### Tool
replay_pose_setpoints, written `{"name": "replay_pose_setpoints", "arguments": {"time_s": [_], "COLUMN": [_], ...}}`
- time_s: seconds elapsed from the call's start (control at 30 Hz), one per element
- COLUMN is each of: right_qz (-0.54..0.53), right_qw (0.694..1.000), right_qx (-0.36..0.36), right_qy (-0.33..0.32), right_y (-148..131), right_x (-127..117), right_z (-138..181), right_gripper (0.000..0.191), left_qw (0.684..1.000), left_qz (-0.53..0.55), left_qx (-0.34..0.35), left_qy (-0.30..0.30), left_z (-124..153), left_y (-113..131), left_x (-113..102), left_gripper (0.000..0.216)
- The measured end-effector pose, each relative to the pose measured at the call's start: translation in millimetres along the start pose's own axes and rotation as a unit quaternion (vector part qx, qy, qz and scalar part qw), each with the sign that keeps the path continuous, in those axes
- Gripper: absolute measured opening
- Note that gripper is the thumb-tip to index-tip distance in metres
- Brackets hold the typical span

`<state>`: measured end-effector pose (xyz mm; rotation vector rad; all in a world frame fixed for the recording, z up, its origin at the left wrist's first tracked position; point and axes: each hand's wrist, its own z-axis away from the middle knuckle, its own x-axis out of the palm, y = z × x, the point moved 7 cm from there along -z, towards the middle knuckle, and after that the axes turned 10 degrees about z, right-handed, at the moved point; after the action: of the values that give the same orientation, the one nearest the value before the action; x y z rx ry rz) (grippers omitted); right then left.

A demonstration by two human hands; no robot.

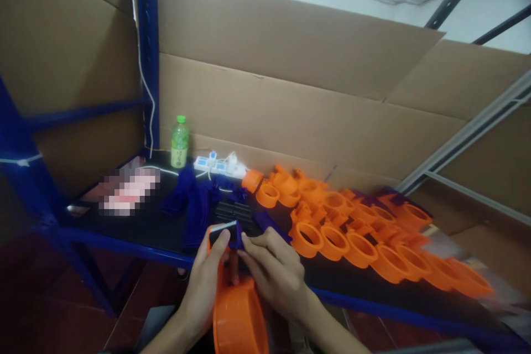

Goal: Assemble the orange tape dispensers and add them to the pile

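Note:
Low in the middle of the head view, my left hand (203,285) is closed round the upper end of an orange plastic part with a wide ring (239,318). My left thumb presses on a dark insert with a white toothed edge (224,227) at that end. A small dark-blue plastic piece (239,237) stands against the insert's right side. My right hand (277,271) pinches this blue piece between thumb and fingers. Behind my hands lie dark strips (233,210) and stacked dark-blue pieces (196,215) on the black tabletop.
Rows of orange ringed parts (360,249) cover the table's right side. A green-capped bottle (180,142) stands at the back left, beside a white power strip (219,166) with cables. Cardboard panels (290,77) wall the back. A blue post (148,55) rises at the left.

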<state>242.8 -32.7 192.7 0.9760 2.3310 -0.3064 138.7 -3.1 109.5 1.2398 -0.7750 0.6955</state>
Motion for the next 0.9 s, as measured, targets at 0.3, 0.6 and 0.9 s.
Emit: {"name": "replay_pose_setpoints", "arguments": {"time_s": [0.3,0.6,0.9], "right_qz": [0.075,0.018,0.344], "right_qw": [0.996,0.989,0.818], "right_qx": [-0.049,0.007,0.224], "right_qy": [-0.018,-0.145,-0.403], "right_y": [6,21,145], "right_x": [-17,-13,29], "right_z": [-20,-11,15], "right_gripper": [0.023,0.015,0.021], "left_qw": [0.997,0.986,0.990], "left_qz": [-0.050,-0.150,-0.125], "left_qx": [-0.014,-0.058,-0.045], "left_qy": [-0.049,-0.036,-0.042], "left_z": [1,-3,-6], "left_y": [9,6,4], "left_x": [6,5,1], "left_gripper": [0.044,0.052,0.052]}}
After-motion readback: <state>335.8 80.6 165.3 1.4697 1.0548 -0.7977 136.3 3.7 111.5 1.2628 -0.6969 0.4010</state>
